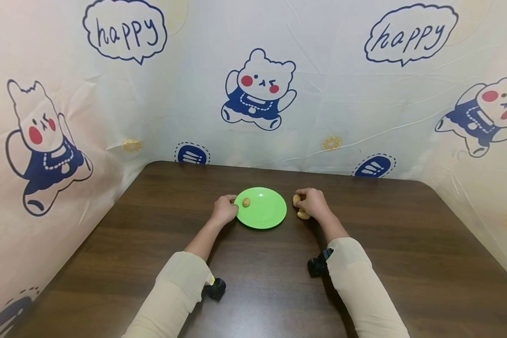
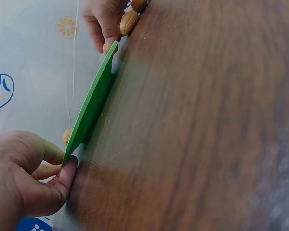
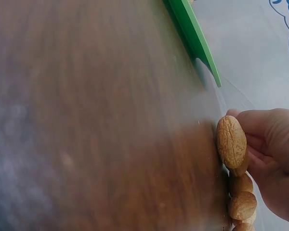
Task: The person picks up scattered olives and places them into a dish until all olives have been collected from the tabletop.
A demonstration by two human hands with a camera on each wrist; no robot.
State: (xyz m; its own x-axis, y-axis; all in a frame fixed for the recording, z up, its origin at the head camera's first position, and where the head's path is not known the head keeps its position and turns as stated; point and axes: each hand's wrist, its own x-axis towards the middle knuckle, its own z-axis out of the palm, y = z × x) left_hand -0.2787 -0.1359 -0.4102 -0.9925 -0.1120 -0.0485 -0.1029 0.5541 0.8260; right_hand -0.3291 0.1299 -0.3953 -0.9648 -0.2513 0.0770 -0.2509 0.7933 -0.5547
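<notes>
Cloth (image 1: 186, 103) printed with bears and the word "happy" hangs pale and creased beyond the far edge and at both sides. Within it stands a dark, wood-grained table (image 1: 270, 267), its far corners rounded, its smooth top catching some light toward the near edge. The green plate (image 1: 262, 213) sits close to the far edge, about midway between those corners. It looks like thin, stiff plastic, probably light and a little slippery, best taken by its rim. The left hand (image 1: 225, 210) has just that, thumb and fingers closed on the rim's left side. Right of the plate, the right hand (image 1: 314, 203) has a brown piece (image 1: 295, 201) pinched at its fingertips, with other pieces (image 1: 303, 214) clustered close by; how many, I can't tell. A lone piece (image 1: 246, 202) lies on the plate, near the left rim. They look hard, wrinkled, light and liable to roll; I'd pinch them across the middle.
</notes>
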